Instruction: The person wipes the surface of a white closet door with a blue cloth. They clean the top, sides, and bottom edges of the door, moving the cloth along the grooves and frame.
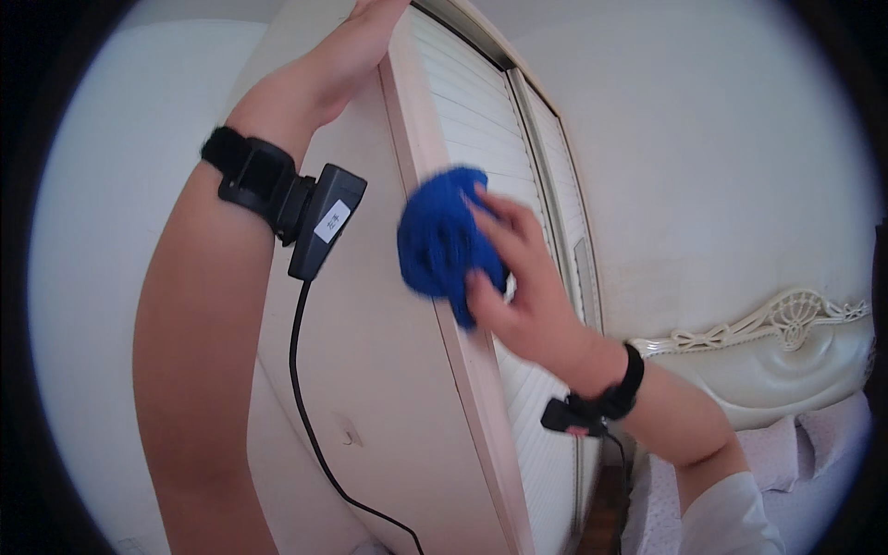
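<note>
My right hand (523,277) grips a bunched blue cloth (435,236) against the pale front edge (416,139) of a tall wardrobe. Its fingers and thumb close on the cloth, slightly blurred. My left arm stretches up along the wardrobe's side panel (398,370). High at the top of the view, my left hand (356,55) lies against the upper part of that same edge. The picture's upper rim cuts off most of its fingers, so their pose cannot be made out.
White slatted sliding doors (481,102) face right. A black device with a cable (296,351) is strapped to my left wrist; another black device (573,416) is on my right. A bed with a carved cream headboard (740,361) and pillows (772,453) stands at lower right. A small hook (348,435) sits on the side panel.
</note>
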